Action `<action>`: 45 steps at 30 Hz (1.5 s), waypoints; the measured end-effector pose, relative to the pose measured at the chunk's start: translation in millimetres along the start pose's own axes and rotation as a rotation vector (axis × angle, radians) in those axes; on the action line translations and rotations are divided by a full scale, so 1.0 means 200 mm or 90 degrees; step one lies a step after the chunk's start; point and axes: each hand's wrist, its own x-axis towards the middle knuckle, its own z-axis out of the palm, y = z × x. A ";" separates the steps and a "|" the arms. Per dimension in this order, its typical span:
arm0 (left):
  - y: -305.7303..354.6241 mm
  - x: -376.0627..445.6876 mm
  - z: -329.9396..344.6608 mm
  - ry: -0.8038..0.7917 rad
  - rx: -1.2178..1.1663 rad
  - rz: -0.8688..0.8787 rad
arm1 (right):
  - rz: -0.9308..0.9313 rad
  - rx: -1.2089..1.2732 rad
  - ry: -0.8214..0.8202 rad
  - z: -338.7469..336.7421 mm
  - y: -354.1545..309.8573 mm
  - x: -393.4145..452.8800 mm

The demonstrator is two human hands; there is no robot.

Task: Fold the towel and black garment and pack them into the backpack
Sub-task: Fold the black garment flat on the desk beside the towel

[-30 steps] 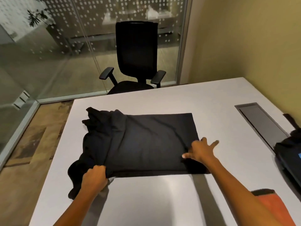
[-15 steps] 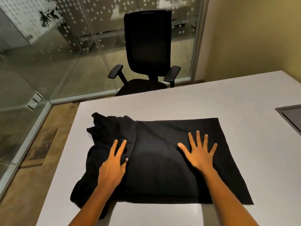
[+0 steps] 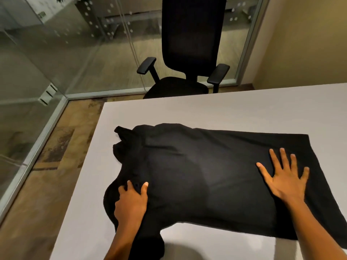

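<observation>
My left hand (image 3: 131,201) has stopped smoothing and now curls, bunching the black garment (image 3: 206,177), while my right hand (image 3: 283,177) stays spread flat, ready to fold.

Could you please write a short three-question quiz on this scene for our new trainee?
1. True or false: the right hand lies flat with spread fingers on the black fabric garment.
2. What is the left hand doing? A) gathering bunched cloth with curled fingers B) hovering above the table C) holding a backpack
3. Fill in: beyond the far edge of the white rectangular table stands a black ___ with armrests.

Key: 1 true; 2 A; 3 office chair.
</observation>
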 end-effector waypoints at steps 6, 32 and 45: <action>-0.07 -0.08 -0.08 0.082 0.120 0.050 | 0.050 0.094 0.080 -0.06 -0.37 -0.03; -0.05 0.48 -0.25 0.195 -0.246 0.172 | -0.138 0.197 0.092 0.00 -1.01 -0.06; 0.19 0.97 -0.42 -0.128 -0.506 -0.121 | -0.188 0.005 0.038 0.14 -1.16 -0.05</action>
